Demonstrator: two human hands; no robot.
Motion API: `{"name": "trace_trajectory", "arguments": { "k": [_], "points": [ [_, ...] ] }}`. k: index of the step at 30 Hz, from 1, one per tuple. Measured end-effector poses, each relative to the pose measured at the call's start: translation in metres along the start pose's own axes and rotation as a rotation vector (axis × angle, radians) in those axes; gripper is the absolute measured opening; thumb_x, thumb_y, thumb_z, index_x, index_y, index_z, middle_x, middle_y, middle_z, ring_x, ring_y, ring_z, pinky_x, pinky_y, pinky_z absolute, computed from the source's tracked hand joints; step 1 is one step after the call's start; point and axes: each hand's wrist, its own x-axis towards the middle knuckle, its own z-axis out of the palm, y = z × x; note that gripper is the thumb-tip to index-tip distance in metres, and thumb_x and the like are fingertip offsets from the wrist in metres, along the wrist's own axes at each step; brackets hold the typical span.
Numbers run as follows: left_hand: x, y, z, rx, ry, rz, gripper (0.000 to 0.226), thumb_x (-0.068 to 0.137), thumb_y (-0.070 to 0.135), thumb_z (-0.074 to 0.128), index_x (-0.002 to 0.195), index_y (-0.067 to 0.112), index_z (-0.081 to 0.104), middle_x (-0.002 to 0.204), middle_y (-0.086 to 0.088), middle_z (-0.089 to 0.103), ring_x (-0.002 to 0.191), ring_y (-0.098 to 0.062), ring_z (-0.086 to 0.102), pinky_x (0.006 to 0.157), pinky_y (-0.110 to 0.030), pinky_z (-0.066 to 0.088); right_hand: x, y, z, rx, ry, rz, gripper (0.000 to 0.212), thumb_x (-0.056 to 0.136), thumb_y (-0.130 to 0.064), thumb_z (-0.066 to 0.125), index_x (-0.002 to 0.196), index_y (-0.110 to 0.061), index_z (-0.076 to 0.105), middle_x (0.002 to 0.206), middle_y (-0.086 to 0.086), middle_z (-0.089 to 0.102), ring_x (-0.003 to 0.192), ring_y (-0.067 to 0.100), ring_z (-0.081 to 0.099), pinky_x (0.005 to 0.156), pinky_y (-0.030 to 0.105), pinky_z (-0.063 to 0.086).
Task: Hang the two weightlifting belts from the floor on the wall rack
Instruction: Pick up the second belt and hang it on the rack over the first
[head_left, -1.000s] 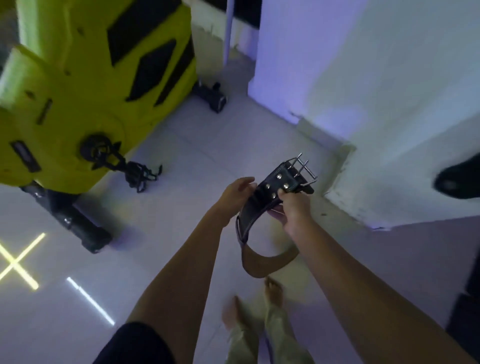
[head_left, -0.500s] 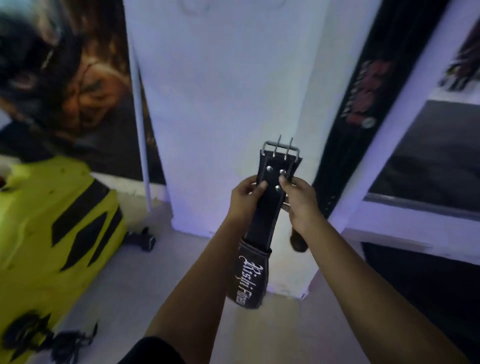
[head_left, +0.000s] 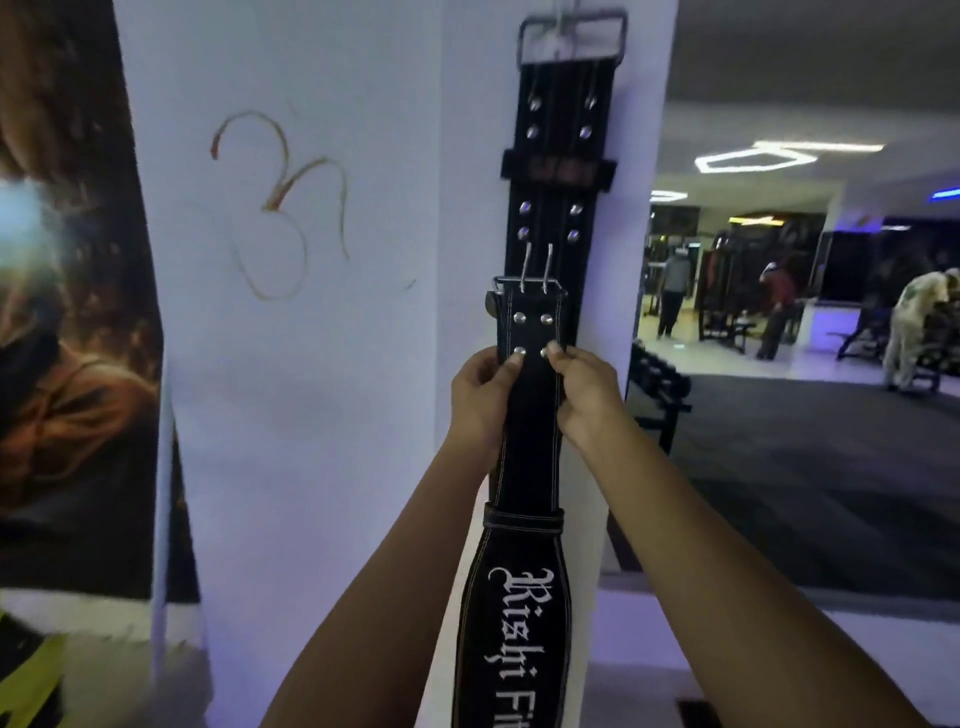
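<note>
Both hands gripped a black leather weightlifting belt (head_left: 529, 415) just below its buckle (head_left: 527, 285), the left hand (head_left: 480, 400) pinching its left edge and the right hand (head_left: 584, 397) its right edge. It was held upright against a white pillar (head_left: 322, 364), overlapping a second black belt (head_left: 558, 156) hanging from a metal hook (head_left: 566, 23) above.

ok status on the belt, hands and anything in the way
Left hand and right hand both gripping the lettered belt just below its buckle. Belt upright, not hung. Other belt already hanging, directly behind.
</note>
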Motion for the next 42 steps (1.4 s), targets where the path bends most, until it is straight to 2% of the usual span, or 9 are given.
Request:
{"name": "trace_trajectory", "arguments": {
  "k": [5, 10, 15, 19, 21, 27, 30, 36, 42],
  "points": [
    [0.027, 0.016, 0.041, 0.005, 0.05, 0.091, 0.031, 0.087, 0.014, 0.062, 0.117, 0.003, 0.061, 0.114, -0.019, 0.067, 0.109, -0.034, 0.063, 0.1, -0.047, 0.048, 0.024, -0.055, -0.01, 0.035, -0.085, -0.117, 0.012, 0.092, -0.017, 0.057, 0.096, -0.009, 0.066, 0.083, 0.0, 0.066, 0.072, 0.012, 0.062, 0.056, 0.022, 0.051],
    [0.044, 0.04, 0.071, -0.067, -0.04, 0.173, 0.027, 0.09, 0.011, 0.058, 0.116, 0.007, 0.064, 0.106, -0.009, 0.071, 0.098, -0.024, 0.068, 0.088, -0.033, 0.055, 0.035, -0.079, -0.016, 0.025, -0.058, -0.185, 0.029, 0.091, -0.006, 0.055, 0.119, -0.005, 0.063, 0.108, 0.011, 0.067, 0.084, 0.021, 0.064, 0.069, 0.03, 0.055],
    [0.053, 0.058, 0.083, -0.014, -0.134, 0.296, 0.027, 0.088, 0.007, 0.06, 0.114, 0.009, 0.066, 0.106, -0.012, 0.071, 0.099, -0.026, 0.067, 0.091, -0.039, 0.054, 0.041, -0.114, -0.006, 0.003, -0.055, -0.291, 0.027, 0.091, -0.009, 0.057, 0.116, -0.006, 0.065, 0.114, 0.013, 0.069, 0.089, 0.023, 0.066, 0.073, 0.029, 0.056],
    [0.068, 0.099, 0.094, -0.013, -0.166, 0.387, 0.032, 0.09, 0.008, 0.057, 0.122, 0.006, 0.061, 0.11, -0.011, 0.069, 0.097, -0.021, 0.067, 0.086, -0.031, 0.056, 0.038, -0.131, -0.001, 0.001, -0.13, -0.275, 0.028, 0.091, -0.006, 0.056, 0.117, -0.014, 0.063, 0.089, 0.001, 0.069, 0.07, 0.012, 0.064, 0.057, 0.025, 0.055],
    [0.067, 0.103, 0.092, 0.031, -0.238, 0.409, 0.035, 0.092, 0.011, 0.055, 0.127, 0.009, 0.058, 0.112, -0.008, 0.069, 0.097, -0.016, 0.067, 0.083, -0.026, 0.056, 0.036, -0.141, 0.004, 0.079, -0.132, -0.275, 0.033, 0.09, 0.0, 0.054, 0.119, -0.014, 0.061, 0.092, 0.004, 0.066, 0.072, 0.015, 0.063, 0.059, 0.03, 0.055],
    [0.048, 0.072, 0.066, 0.108, -0.289, 0.283, 0.031, 0.087, 0.016, 0.063, 0.118, 0.011, 0.061, 0.109, -0.008, 0.071, 0.102, -0.026, 0.068, 0.092, -0.039, 0.054, 0.037, -0.158, 0.018, 0.151, -0.088, -0.331, 0.036, 0.088, 0.005, 0.055, 0.12, -0.01, 0.062, 0.1, 0.007, 0.065, 0.093, 0.023, 0.06, 0.089, 0.045, 0.054],
    [0.049, 0.071, 0.055, 0.138, -0.296, 0.278, 0.036, 0.085, 0.015, 0.065, 0.121, 0.012, 0.058, 0.112, -0.007, 0.07, 0.103, -0.023, 0.067, 0.092, -0.037, 0.054, 0.037, -0.16, 0.024, 0.146, -0.093, -0.34, 0.035, 0.088, 0.005, 0.055, 0.12, -0.008, 0.063, 0.094, 0.006, 0.065, 0.089, 0.022, 0.06, 0.09, 0.043, 0.054],
    [0.05, 0.052, 0.031, 0.207, -0.434, 0.159, 0.031, 0.089, 0.017, 0.059, 0.118, 0.006, 0.059, 0.108, -0.011, 0.071, 0.097, -0.023, 0.069, 0.084, -0.033, 0.057, 0.043, -0.164, 0.027, 0.141, -0.059, -0.35, 0.035, 0.087, 0.005, 0.057, 0.119, -0.01, 0.064, 0.116, 0.007, 0.064, 0.098, 0.02, 0.058, 0.101, 0.046, 0.048],
    [0.045, 0.036, 0.012, 0.123, -0.508, -0.039, 0.034, 0.083, 0.008, 0.066, 0.116, 0.004, 0.059, 0.103, -0.012, 0.071, 0.093, -0.027, 0.069, 0.078, -0.036, 0.059, 0.048, -0.163, 0.027, 0.154, -0.034, -0.322, 0.037, 0.086, 0.006, 0.057, 0.118, -0.012, 0.065, 0.129, 0.01, 0.062, 0.114, 0.026, 0.062, 0.096, 0.047, 0.051]
  ]
}}
